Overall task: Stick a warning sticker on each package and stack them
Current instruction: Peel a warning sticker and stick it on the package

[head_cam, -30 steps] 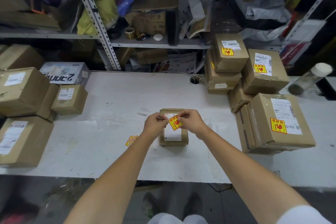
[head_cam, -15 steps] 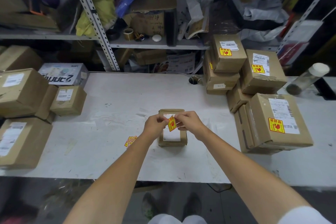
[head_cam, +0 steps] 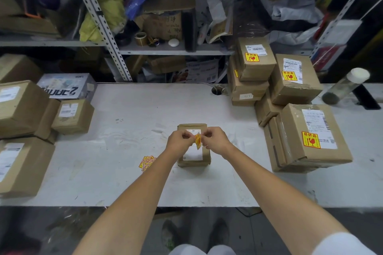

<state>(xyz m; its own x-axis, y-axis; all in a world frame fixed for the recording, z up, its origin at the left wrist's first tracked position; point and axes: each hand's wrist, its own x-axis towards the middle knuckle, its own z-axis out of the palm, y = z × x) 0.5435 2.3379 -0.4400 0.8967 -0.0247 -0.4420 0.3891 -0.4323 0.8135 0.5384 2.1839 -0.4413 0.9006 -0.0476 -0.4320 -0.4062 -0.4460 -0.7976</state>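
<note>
As left hand [head_cam: 179, 141] and right hand [head_cam: 216, 140] pinch the sticker [head_cam: 198, 141], package [head_cam: 193, 160] lies beneath.

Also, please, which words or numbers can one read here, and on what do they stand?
"易碎品": yellow sticker on the front right box.
White box: large upside-down letters, not surely readable.
Shipping labels, shelf handwriting: too small or blurred.

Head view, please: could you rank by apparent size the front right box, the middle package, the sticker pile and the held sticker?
1. front right box
2. middle package
3. sticker pile
4. held sticker
The held sticker is turned edgewise, so 3 and 4 are unsure.
</note>
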